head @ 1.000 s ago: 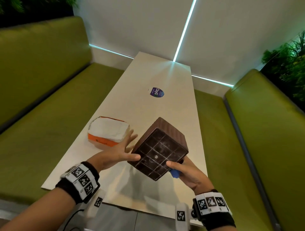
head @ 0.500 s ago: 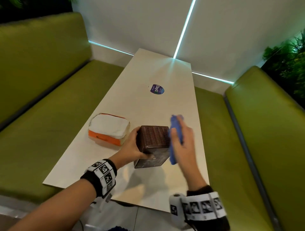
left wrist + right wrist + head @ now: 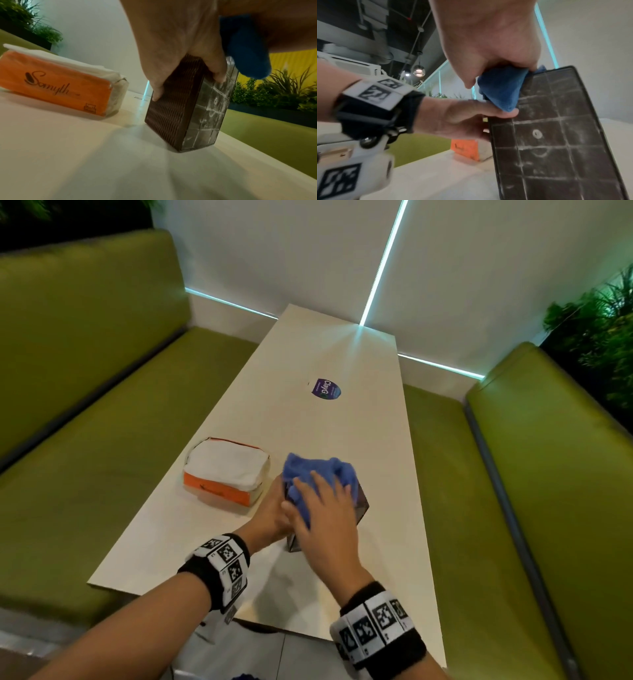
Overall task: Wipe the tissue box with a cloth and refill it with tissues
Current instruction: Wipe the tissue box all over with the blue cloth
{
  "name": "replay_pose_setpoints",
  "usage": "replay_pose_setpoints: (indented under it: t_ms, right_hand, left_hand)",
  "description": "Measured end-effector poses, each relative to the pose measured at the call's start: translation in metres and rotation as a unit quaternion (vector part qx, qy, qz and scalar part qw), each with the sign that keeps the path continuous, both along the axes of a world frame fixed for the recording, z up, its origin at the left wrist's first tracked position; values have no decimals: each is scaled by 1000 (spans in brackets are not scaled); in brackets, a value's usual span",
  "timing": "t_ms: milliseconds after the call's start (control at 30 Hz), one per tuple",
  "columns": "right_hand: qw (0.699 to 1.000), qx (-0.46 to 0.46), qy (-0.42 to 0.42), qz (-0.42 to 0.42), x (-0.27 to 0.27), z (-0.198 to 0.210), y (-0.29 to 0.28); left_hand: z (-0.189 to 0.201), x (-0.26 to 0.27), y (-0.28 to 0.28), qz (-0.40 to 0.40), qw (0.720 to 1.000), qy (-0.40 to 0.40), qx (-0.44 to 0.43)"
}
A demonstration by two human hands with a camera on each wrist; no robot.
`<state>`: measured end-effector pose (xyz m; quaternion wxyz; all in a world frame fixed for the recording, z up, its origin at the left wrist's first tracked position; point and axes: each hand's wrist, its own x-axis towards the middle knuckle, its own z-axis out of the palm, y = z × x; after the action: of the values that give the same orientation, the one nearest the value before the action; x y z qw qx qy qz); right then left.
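Note:
The dark brown woven tissue box stands on its side on the white table, its scuffed gridded base facing me. My left hand grips its upper left edge, fingers curled over the woven side. A bunched blue cloth lies over the box's top face, held and pressed down by my right hand. The right wrist view shows the cloth bunched between thumb and fingers. Just left of the box lies an orange pack of white tissues.
Green padded benches run along both sides of the table. A round purple sticker lies farther back on the tabletop. The table's near edge is close under my wrists. Plants stand at the far right.
The box, held tilted in the air a second ago, now stands on the table. My right hand has carried the cloth from the box's right side onto its top.

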<state>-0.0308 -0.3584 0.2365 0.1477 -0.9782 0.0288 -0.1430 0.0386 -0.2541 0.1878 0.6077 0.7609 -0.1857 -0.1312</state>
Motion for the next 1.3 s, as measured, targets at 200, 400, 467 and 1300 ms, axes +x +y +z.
replay_pose_setpoints:
  t_ms: [200,400,467,1300]
  right_hand:
    - [990,123,-40,-61,12,-4,-53]
    - [998,22,-49,12,-5,-10,1]
    - [997,17,-64,48,-12,-14,6]
    - [514,843,144,59,-49,-16,-67]
  left_hand:
    - [3,-2,3,11,1000,26,-9]
    - [9,-7,2,25,998,42,-36]
    - [6,-10,2,24,999,32,-20]
    - [38,-23,41,-104,926,253,-259]
